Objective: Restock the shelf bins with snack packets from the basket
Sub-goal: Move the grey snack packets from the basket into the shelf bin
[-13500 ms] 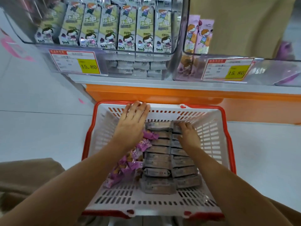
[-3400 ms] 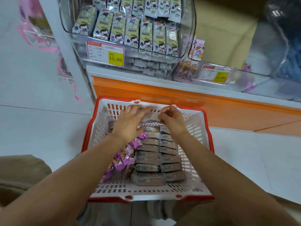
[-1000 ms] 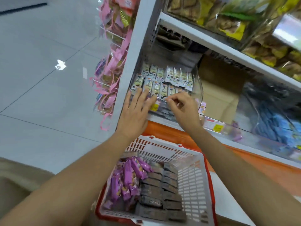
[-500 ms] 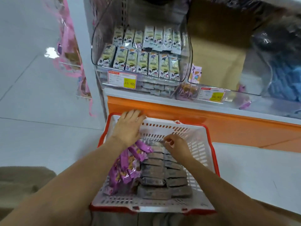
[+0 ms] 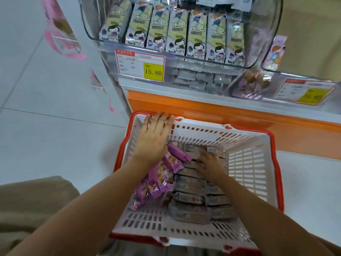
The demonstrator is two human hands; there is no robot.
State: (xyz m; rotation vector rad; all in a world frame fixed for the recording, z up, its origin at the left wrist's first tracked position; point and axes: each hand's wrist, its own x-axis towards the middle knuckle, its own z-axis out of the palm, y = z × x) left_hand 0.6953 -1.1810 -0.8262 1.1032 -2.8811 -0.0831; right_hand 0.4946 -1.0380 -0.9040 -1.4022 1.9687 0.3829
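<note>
A white basket with a red rim (image 5: 254, 163) stands on the floor below the shelf. Inside it lie rows of grey snack packets (image 5: 190, 198) and, to their left, a heap of purple packets (image 5: 156, 182). My left hand (image 5: 153, 139) rests flat against the basket's far left wall, fingertips on the rim, holding nothing. Down on the far end of the grey rows, my right hand (image 5: 210, 163) curls its fingers over the packets; whether it grips one is hidden. Above, a clear shelf bin (image 5: 265, 34) holds several upright green cartoon-printed packets (image 5: 177, 34).
A price tag reading 15.80 (image 5: 140, 65) hangs on the bin's front. To the right a second clear bin (image 5: 276, 84) holds a few purple packets, with its own tag. An orange shelf base (image 5: 203, 106) runs behind the basket. Pink hanging goods (image 5: 60, 32) are at left.
Both hands came down from the shelf bin into the basket. In the last half second the right hand pushed deeper onto the grey packets; the left stayed on the far rim.
</note>
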